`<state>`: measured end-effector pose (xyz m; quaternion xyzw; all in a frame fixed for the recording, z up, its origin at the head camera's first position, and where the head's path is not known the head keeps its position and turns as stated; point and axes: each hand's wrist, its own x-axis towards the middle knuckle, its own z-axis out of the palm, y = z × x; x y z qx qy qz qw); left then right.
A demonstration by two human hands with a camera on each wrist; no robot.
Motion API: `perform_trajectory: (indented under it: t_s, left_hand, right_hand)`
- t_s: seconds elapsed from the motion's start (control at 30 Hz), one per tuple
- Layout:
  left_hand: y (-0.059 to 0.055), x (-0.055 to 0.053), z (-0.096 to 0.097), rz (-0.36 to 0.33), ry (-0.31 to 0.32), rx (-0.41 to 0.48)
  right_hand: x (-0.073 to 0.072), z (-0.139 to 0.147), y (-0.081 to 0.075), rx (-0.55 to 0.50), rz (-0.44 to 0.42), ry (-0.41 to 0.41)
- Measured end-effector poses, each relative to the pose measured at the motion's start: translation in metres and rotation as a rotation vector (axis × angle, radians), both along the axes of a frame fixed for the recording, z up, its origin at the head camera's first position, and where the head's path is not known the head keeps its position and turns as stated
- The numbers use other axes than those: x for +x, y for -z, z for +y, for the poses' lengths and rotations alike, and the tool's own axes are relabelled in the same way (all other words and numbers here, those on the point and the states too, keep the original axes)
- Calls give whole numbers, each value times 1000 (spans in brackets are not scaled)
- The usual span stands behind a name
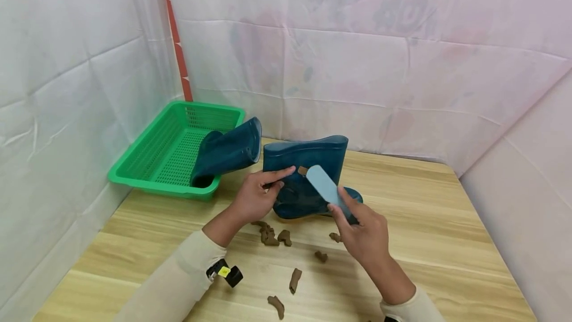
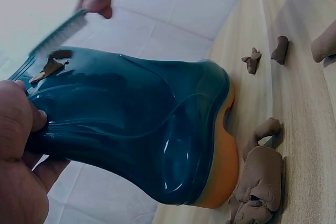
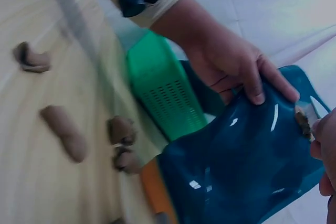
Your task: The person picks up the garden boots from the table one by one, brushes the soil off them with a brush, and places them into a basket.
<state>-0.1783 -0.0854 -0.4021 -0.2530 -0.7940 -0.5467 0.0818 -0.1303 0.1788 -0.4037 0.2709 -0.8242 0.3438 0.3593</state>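
A dark teal rain boot (image 1: 328, 155) with an orange sole stands on the wooden table. My left hand (image 1: 256, 200) holds its shaft near the top, thumb on the near face and other fingers partly hidden behind. The right hand (image 1: 366, 232) grips a light blue brush (image 1: 322, 185) by its handle. In the left wrist view the white bristles (image 2: 63, 32) are at the shaft, right by a brown mud-like lump (image 2: 50, 69) stuck there. The right wrist view has this lump between my left fingertips and the brush head.
A second teal boot (image 1: 230, 150) lies tilted in a green plastic basket (image 1: 154, 186), its shaft leaning over the rim. Several brown clumps (image 1: 269, 236) are scattered on the tabletop (image 1: 415, 188) in front of the standing boot. White sheets (image 1: 357, 78) hang behind and at the sides.
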Motion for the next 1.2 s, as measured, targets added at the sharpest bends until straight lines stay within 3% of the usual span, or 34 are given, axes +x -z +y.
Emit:
perform_trajectory:
  t_s: [0.2, 0.47, 0.6, 0.77, 1.0, 1.2]
  left_hand:
    - [-1, 2, -2, 13, -1, -16]
    - [0, -1, 0, 16, 1, -14]
    - [-1, -1, -1, 7, 5, -8]
    - [1, -1, -1, 15, 17, 3]
    - [1, 1, -1, 0, 16, -14]
    - [0, 0, -2, 2, 14, -6]
  right_hand:
    - [-9, -8, -5, 49, -21, 65]
    - [3, -4, 11, 108, -107, 31]
    - [5, -1, 9, 89, -48, 5]
    - [-4, -4, -2, 28, 39, 37]
    - [-4, -6, 5, 108, -70, 79]
    - [6, -2, 13, 121, -109, 36]
